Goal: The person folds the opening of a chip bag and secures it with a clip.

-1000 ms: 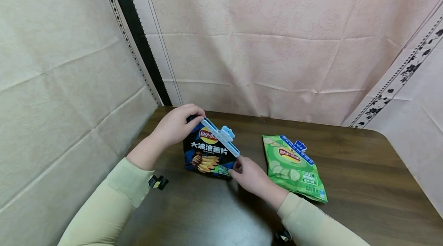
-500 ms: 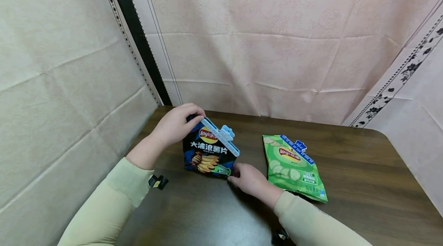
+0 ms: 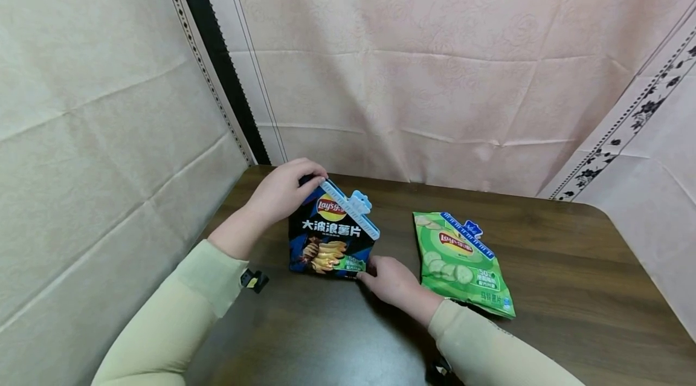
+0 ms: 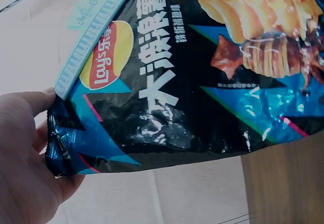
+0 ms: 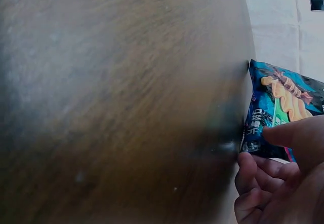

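A black bag of potato chips (image 3: pixel 331 235) stands leaning back on the table, its top folded over at a slant. Along that slanted edge sits a light blue bag clip (image 3: pixel 350 209). My left hand (image 3: pixel 281 189) pinches the bag's upper left corner, beside the clip's end; the left wrist view shows the thumb near the clip (image 4: pixel 96 36) and fingers behind the bag. At the lower right corner my right hand (image 3: pixel 396 282) grips the bag, thumb in front, other fingers partly hidden behind or curled below, as the right wrist view shows.
To the right lies a green bag of potato chips (image 3: pixel 462 265) with a dark blue clip (image 3: pixel 469 234) across its top corner. The brown wooden table (image 3: pixel 571 265) meets pale cloth curtains (image 3: pixel 435 72) at the back and sides.
My right hand has slid down the bag's right edge to its lower corner. My left hand and the top of the black bag have shifted slightly up and to the right.
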`<state>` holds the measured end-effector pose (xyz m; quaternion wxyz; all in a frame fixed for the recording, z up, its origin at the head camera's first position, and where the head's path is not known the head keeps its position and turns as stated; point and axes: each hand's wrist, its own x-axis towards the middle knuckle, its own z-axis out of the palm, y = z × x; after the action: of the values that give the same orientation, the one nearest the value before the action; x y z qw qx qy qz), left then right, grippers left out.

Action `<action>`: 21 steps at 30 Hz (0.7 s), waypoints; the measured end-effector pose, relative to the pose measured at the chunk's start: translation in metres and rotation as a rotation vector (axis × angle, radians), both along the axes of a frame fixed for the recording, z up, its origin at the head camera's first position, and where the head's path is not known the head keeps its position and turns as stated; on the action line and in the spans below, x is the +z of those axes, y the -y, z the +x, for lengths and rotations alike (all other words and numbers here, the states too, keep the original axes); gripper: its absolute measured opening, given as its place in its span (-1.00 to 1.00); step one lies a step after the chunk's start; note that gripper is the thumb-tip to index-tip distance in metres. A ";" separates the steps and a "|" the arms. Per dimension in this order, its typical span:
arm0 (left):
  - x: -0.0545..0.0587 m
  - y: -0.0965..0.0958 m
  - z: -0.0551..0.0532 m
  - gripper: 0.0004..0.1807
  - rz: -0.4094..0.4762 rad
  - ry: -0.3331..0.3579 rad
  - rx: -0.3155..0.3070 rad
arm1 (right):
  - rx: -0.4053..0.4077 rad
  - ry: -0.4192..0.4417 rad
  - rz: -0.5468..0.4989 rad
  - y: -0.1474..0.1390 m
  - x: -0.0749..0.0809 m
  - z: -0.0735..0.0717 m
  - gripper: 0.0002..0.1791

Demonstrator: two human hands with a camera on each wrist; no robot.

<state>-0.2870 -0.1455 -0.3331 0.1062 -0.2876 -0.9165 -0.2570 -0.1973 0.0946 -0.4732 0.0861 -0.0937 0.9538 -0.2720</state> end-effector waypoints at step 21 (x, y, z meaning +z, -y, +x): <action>-0.052 -0.035 -0.072 -0.78 -0.181 0.059 0.058 | -0.034 0.042 -0.048 -0.011 0.004 0.020 -0.65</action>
<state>-0.3587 -0.1102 -0.3856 0.0600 -0.2617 -0.9466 -0.1782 -0.1774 0.1052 -0.4688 0.0994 -0.0738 0.9465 -0.2981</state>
